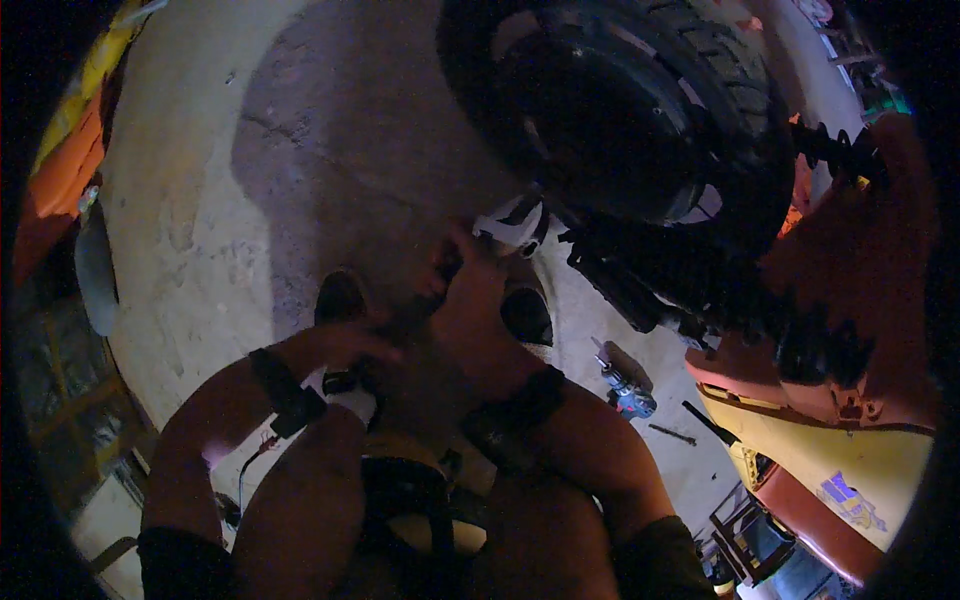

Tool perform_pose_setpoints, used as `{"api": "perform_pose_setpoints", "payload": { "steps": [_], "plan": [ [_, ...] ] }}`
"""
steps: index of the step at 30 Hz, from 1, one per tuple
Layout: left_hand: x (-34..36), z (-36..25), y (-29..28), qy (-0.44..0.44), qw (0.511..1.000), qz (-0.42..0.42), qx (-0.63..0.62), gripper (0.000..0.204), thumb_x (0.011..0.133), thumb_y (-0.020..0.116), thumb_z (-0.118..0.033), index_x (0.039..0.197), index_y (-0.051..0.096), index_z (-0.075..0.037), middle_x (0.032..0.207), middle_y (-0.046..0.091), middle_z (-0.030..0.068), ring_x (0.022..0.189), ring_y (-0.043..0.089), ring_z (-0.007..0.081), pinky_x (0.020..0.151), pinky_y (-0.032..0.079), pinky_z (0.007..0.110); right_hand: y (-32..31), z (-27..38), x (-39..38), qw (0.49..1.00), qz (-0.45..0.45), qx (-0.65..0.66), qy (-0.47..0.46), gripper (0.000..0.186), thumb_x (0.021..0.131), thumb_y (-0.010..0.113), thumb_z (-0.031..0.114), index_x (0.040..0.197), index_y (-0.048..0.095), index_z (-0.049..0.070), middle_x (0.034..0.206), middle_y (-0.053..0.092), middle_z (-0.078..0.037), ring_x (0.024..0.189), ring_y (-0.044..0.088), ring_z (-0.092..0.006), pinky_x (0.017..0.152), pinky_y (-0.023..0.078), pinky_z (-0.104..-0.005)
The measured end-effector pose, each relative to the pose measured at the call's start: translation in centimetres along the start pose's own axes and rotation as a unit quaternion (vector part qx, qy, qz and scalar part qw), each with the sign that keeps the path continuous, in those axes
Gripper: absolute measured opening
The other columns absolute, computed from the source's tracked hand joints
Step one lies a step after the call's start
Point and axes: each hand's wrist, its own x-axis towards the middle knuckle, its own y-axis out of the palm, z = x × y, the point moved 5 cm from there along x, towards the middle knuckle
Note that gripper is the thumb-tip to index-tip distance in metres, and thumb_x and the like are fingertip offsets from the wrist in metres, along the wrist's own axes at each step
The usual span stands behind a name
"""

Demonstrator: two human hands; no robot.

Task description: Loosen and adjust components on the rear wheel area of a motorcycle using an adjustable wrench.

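The light is dim and both hands lie in shadow. My left hand (355,345) reaches in over my left shoe (340,297); its fingers are too dark and blurred to make out. Further forward, my right hand (462,270) has its fingers curled, and a dark shape at them cannot be made out. A white and black piece (512,224) is right beside that hand, near the wheel's lower edge. Dark straps wrap both forearms, and a white and black device (348,393) sits by the left wrist. My right shoe (527,315) is just right of the right hand.
A large black wheel (610,110) with a treaded tyre stands ahead, joined to dark suspension parts (690,285). A red and yellow vehicle body (830,450) fills the right. On the floor lie a blue drill (628,392) and a thin dark rod (672,434). Orange bodywork (60,200) borders the left.
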Motion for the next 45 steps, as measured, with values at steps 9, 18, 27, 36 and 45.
{"api": "perform_pose_setpoints", "payload": {
  "steps": [9,18,27,36,45],
  "plan": [
    [-2.2,-3.0,1.6,-0.014,0.995,-0.03,0.09,0.037,0.079,0.076,-0.022,0.104,0.056,-0.004,0.065,0.059,0.0034,0.048,0.051,0.0109,0.041,0.041,0.028,0.9,1.5,-1.1,0.995,0.098,-0.031,-0.016,0.015,0.092,0.056,0.02,0.083,0.048,0.012,0.06,0.047,-0.003,0.042,0.038,-0.0135,0.043,0.034,-0.0309],
    [-4.7,-4.1,-0.4,-0.004,0.938,-0.146,0.315,0.042,0.079,0.074,-0.03,0.108,0.063,-0.003,0.071,0.063,0.0085,0.054,0.058,0.0149,0.047,0.047,0.029,1.4,-0.4,0.0,0.969,0.243,0.022,0.032,0.023,0.098,0.048,0.031,0.094,0.052,0.009,0.062,0.05,-0.004,0.048,0.044,-0.0164,0.049,0.039,-0.033],
    [-14.2,-11.5,2.6,-0.099,0.918,-0.252,0.291,0.039,0.078,0.073,-0.029,0.102,0.065,0.0,0.06,0.059,0.0061,0.049,0.056,0.0135,0.045,0.045,0.03,5.8,-0.7,-3.4,0.943,0.289,0.132,0.101,0.03,0.098,0.047,0.034,0.11,0.054,0.008,0.081,0.056,-0.008,0.076,0.057,-0.0237,0.07,0.047,-0.0427],
    [-12.9,-12.4,2.7,-0.061,0.945,-0.221,0.234,0.035,0.077,0.076,-0.03,0.094,0.065,-0.002,0.055,0.054,0.0025,0.046,0.053,0.0108,0.041,0.04,0.028,4.6,0.6,-2.0,0.938,0.285,0.175,0.09,0.026,0.097,0.049,0.028,0.112,0.057,0.008,0.086,0.061,-0.011,0.074,0.058,-0.0269,0.07,0.047,-0.0449],
    [-7.1,-7.3,-0.1,-0.026,0.993,0.099,0.051,0.019,0.086,0.067,-0.019,0.091,0.061,-0.003,0.066,0.061,0.0084,0.056,0.061,0.0184,0.052,0.049,0.034,3.5,0.4,-2.3,0.956,0.277,0.088,0.045,0.031,0.096,0.049,0.031,0.114,0.056,0.007,0.087,0.062,-0.01,0.072,0.057,-0.0259,0.071,0.045,-0.0419]
  ]
}}
